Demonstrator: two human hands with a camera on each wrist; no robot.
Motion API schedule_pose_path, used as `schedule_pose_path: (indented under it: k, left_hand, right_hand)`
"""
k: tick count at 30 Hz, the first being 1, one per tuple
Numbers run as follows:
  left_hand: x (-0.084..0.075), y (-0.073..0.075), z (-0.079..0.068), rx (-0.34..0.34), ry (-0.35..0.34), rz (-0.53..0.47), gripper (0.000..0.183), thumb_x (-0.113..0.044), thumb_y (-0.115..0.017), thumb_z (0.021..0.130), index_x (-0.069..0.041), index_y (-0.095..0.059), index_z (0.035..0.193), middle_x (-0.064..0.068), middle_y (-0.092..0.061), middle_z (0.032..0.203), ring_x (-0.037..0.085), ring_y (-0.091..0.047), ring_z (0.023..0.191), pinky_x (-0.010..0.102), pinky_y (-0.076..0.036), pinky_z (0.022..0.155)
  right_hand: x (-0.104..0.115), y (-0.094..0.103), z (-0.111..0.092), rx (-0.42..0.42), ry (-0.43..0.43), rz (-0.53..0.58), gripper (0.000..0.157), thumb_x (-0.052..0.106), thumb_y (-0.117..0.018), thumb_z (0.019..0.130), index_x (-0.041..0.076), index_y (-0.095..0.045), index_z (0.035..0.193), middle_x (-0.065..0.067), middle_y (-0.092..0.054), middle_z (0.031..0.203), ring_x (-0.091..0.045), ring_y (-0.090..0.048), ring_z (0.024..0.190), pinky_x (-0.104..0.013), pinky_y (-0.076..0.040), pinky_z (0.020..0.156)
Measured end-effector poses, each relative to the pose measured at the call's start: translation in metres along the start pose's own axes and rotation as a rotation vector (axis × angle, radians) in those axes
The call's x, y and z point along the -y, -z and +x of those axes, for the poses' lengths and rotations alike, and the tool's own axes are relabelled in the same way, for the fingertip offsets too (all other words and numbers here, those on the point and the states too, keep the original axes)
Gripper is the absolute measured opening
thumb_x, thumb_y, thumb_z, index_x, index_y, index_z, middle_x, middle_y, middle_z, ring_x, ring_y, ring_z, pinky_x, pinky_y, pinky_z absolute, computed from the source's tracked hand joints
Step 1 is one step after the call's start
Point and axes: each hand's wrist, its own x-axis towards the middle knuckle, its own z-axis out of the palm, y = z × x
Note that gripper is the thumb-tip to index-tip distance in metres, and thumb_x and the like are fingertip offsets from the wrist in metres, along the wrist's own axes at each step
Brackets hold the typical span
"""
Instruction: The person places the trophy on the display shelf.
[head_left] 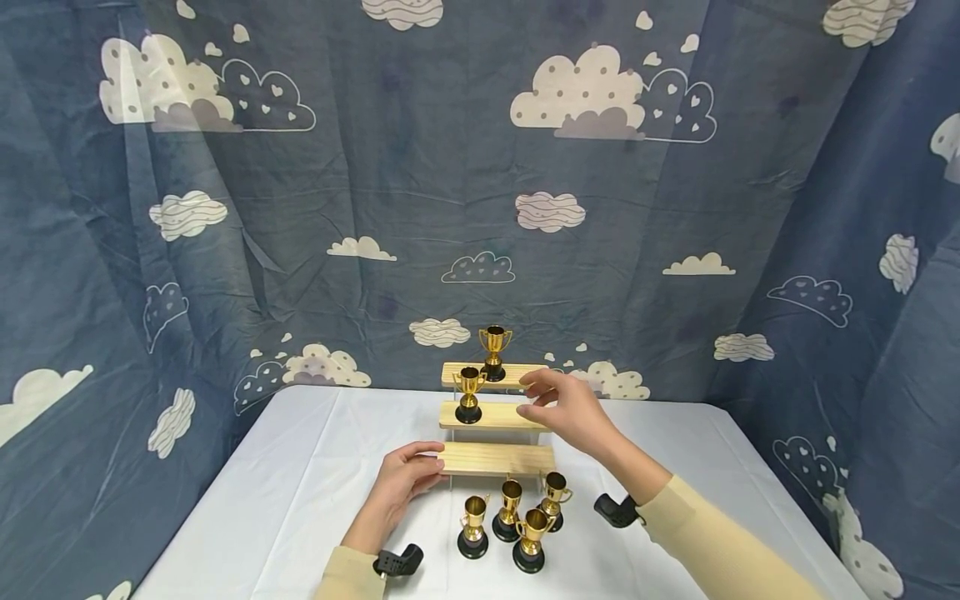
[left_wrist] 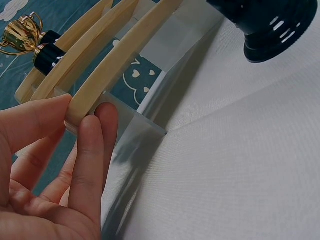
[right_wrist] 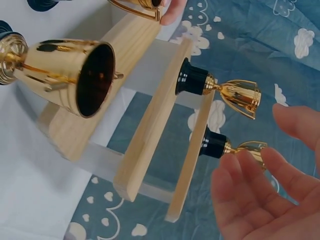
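Observation:
A three-step wooden display stand [head_left: 495,458] with clear supports stands on the table. My left hand [head_left: 408,479] is at the left end of its lowest step; in the left wrist view, thumb and fingers pinch that step's wooden end [left_wrist: 82,107]. One gold trophy cup [head_left: 495,340] with a black base is upright on the top step, right of its middle. Another trophy [head_left: 468,385] stands toward the left of the middle step. My right hand [head_left: 566,408] hovers by the right ends of the upper two steps, fingers loosely bent and holding nothing.
Several more gold trophies [head_left: 474,525] stand upright on the white-covered table [head_left: 300,500] in front of the stand, close together toward its right. Behind the table hangs a blue cloud-patterned curtain [head_left: 420,183], which also runs along both sides.

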Motion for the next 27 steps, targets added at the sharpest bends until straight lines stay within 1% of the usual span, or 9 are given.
schedule_pose_path:
  k: [6, 8, 15, 20, 27]
  left_hand:
    - [0.000, 0.000, 0.000, 0.012, -0.018, 0.004, 0.036, 0.000, -0.076, 0.084, 0.004, -0.068, 0.119, 0.013, -0.072, 0.093, 0.024, -0.073, 0.081, 0.033, -0.062, 0.080]
    - [-0.001, -0.001, -0.001, 0.009, -0.015, 0.001, 0.036, 0.000, -0.076, 0.084, 0.003, -0.068, 0.119, 0.013, -0.072, 0.093, 0.024, -0.073, 0.081, 0.033, -0.061, 0.080]
    - [0.000, -0.001, -0.002, 0.006, -0.009, 0.007, 0.037, 0.000, -0.076, 0.084, 0.003, -0.067, 0.120, 0.013, -0.072, 0.094, 0.023, -0.073, 0.082, 0.033, -0.061, 0.081]
    - [0.000, -0.001, -0.001, 0.007, -0.005, 0.009, 0.037, -0.001, -0.076, 0.084, 0.003, -0.068, 0.120, 0.013, -0.072, 0.094, 0.023, -0.073, 0.082, 0.033, -0.061, 0.081]
    - [0.000, -0.001, -0.001, 0.004, -0.003, 0.017, 0.038, -0.002, -0.077, 0.084, 0.003, -0.067, 0.121, 0.013, -0.072, 0.094, 0.023, -0.073, 0.082, 0.033, -0.061, 0.081]
  right_hand:
    - [-0.004, 0.000, -0.009, -0.013, 0.004, -0.005, 0.041, 0.024, -0.082, 0.086, 0.018, -0.068, 0.124, 0.000, -0.070, 0.106, -0.017, -0.068, 0.089, -0.036, -0.058, 0.075]
    - [-0.006, 0.000, -0.013, -0.016, -0.002, -0.010, 0.043, 0.024, -0.082, 0.085, 0.018, -0.068, 0.125, 0.000, -0.070, 0.106, -0.016, -0.068, 0.089, -0.036, -0.058, 0.074]
    - [-0.009, -0.002, -0.026, -0.020, -0.040, 0.003, 0.041, 0.026, -0.082, 0.085, 0.026, -0.067, 0.124, 0.002, -0.068, 0.106, -0.015, -0.067, 0.091, -0.034, -0.057, 0.073]
    - [-0.015, -0.004, -0.033, -0.034, -0.042, 0.013, 0.043, 0.025, -0.083, 0.084, 0.023, -0.068, 0.124, -0.001, -0.069, 0.106, -0.016, -0.066, 0.091, -0.034, -0.057, 0.074]
    - [-0.024, -0.007, -0.044, -0.043, -0.064, 0.021, 0.041, 0.027, -0.083, 0.085, 0.025, -0.068, 0.122, -0.001, -0.069, 0.106, -0.015, -0.067, 0.092, -0.033, -0.057, 0.074]
